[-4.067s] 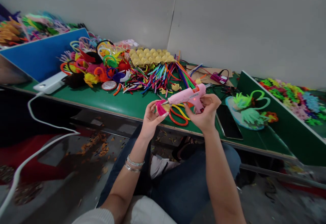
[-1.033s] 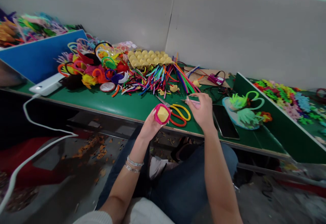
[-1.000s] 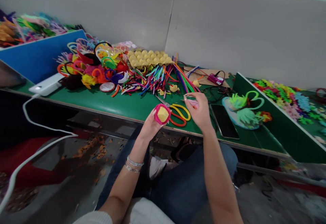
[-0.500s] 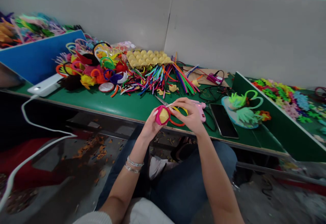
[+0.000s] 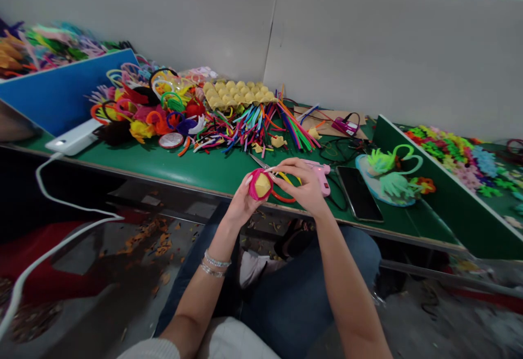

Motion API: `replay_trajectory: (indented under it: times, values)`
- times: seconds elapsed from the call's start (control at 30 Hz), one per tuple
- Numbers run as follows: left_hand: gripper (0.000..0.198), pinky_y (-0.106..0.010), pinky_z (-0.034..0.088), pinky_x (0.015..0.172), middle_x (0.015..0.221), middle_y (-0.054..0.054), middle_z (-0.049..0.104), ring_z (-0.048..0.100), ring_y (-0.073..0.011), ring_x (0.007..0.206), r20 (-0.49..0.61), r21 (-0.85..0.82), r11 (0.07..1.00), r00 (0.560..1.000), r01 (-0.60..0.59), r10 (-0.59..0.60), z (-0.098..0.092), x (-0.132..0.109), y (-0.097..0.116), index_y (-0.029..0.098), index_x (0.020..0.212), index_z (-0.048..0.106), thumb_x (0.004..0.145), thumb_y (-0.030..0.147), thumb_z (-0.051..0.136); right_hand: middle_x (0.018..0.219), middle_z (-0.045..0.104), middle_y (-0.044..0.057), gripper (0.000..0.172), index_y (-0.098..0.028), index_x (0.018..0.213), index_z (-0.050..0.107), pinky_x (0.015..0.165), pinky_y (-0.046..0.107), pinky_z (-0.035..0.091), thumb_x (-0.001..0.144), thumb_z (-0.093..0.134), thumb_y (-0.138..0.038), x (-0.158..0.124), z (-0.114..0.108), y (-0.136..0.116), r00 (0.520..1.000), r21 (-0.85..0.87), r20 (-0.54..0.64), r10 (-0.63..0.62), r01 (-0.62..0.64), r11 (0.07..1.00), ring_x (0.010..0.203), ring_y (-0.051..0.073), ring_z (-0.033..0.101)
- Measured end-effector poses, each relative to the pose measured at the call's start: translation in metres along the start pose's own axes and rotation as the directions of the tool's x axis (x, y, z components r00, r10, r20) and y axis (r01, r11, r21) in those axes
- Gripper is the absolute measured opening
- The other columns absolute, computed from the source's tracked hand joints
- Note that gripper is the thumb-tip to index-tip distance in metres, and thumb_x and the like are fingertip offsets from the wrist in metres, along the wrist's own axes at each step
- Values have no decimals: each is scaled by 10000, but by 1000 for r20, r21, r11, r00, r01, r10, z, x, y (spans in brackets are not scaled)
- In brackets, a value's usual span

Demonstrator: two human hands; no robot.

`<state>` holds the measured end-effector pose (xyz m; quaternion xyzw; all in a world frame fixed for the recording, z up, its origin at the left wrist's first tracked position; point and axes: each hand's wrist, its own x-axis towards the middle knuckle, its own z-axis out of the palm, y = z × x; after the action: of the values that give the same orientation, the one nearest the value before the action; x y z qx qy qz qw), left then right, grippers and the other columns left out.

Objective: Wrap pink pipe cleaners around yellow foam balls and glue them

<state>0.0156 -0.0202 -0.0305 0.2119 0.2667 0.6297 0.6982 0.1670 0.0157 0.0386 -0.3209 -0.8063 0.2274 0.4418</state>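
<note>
My left hand (image 5: 242, 202) is closed around a small yellow egg-carton cup (image 5: 262, 184), its angular base facing me. Fuzzy magenta pipe cleaner (image 5: 254, 191) wraps round the cup's side. Fingertips of my right hand (image 5: 300, 182) pinch at the upper right rim of the wrapping; the exact bit of strand between them is hidden. Just behind, partly covered by that hand, lie scissors (image 5: 258, 160) with orange and yellow handles. A pink glue gun (image 5: 322, 176) rests beyond my right hand.
A dark phone (image 5: 358, 193) and green pipe-cleaner pieces on a pale tray (image 5: 370, 182) sit to the right, before a green divider (image 5: 433, 190). Behind are an egg carton (image 5: 237, 95), loose pipe cleaners (image 5: 253, 125) and cables. A white power strip (image 5: 75, 137) stands left.
Almost nothing differs. My right fingertips have shifted very slightly at the rim of the cup, and the cup stays in my left hand.
</note>
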Motion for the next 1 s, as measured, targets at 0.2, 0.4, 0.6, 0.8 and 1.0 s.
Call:
replay_trajectory:
  times: [0.2,0.4,0.6,0.8,1.0]
  values:
    - [345,-212,475,604,945,-1,626,581,-127,781,5,16,1000,1000,9,-9,1,1,0,237,986,586,711,436,646,927,610,42,182,-255,937,694,818,345,484,796,600,-320,0,0,0,1000,-5,5,-5,5,1000,885,164,584]
    - [339,-198,479,592,887,-2,616,565,-107,725,47,41,999,999,26,-28,1,0,4,215,948,582,703,434,666,906,622,40,151,-243,910,696,803,337,481,797,603,-277,-1,-2,-1,999,-39,-12,-43,43,998,860,159,587]
    - [383,-196,476,579,867,-7,620,571,-103,694,69,108,993,997,-50,42,0,1,7,196,936,566,661,420,710,906,635,34,157,-258,921,694,789,344,482,799,598,-282,-1,-1,1,998,-74,-12,-58,57,996,859,169,590]
    - [396,-195,475,584,832,2,621,569,-91,664,87,139,976,984,-167,156,1,1,8,196,923,575,632,409,740,921,615,41,193,-265,973,682,791,342,481,823,562,-282,-2,0,2,996,-71,6,-85,85,994,864,167,581]
    - [364,-207,480,700,908,-17,655,601,-105,777,95,185,949,966,-255,241,-2,3,5,194,916,606,620,338,762,941,593,44,204,-262,992,668,828,349,470,826,555,-300,-3,-3,-1,998,-84,37,-55,58,995,895,171,570]
